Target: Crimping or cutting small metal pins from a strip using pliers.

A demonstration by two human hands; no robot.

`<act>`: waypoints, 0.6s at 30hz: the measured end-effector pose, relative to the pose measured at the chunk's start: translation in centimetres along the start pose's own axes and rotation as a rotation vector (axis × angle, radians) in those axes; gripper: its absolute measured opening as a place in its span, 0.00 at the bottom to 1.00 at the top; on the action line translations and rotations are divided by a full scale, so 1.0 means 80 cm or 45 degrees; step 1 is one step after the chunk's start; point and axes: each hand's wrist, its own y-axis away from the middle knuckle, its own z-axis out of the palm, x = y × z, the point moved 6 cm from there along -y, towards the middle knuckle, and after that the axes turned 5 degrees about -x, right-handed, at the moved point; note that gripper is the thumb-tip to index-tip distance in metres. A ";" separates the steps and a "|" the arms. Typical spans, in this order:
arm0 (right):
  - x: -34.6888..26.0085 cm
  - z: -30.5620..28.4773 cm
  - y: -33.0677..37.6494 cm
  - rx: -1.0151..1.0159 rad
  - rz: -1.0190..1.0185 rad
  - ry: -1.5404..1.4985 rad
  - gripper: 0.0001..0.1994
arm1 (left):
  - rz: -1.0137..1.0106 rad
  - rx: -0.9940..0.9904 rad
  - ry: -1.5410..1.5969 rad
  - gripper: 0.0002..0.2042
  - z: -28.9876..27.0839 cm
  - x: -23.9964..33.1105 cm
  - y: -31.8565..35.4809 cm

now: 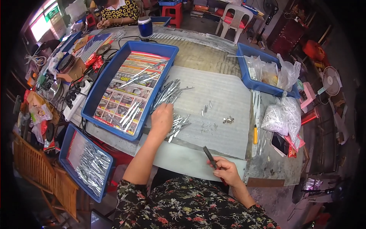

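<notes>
Left hand [162, 118] reaches forward over desk [225, 95], fingers curled down onto pile of small silver metal pieces [169, 97] beside blue tray [114, 76] near desk's left edge; whether grip closes on any piece cannot be told. Right hand [225, 170] at desk's near edge, grip closed around dark slim tool [210, 157], tip angled up-left. Second blue tray of metal pieces [89, 166] sits below desk's near-left corner.
</notes>
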 end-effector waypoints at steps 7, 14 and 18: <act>-0.010 0.002 -0.005 -0.016 0.010 0.053 0.05 | -0.088 -0.191 -0.308 0.03 0.046 -0.010 -0.055; 0.000 -0.008 -0.001 0.023 0.024 0.023 0.06 | -0.107 -0.023 0.141 0.03 0.013 0.011 -0.037; -0.001 -0.010 -0.003 0.034 0.033 0.048 0.07 | -0.323 -0.196 0.932 0.02 -0.010 0.035 0.004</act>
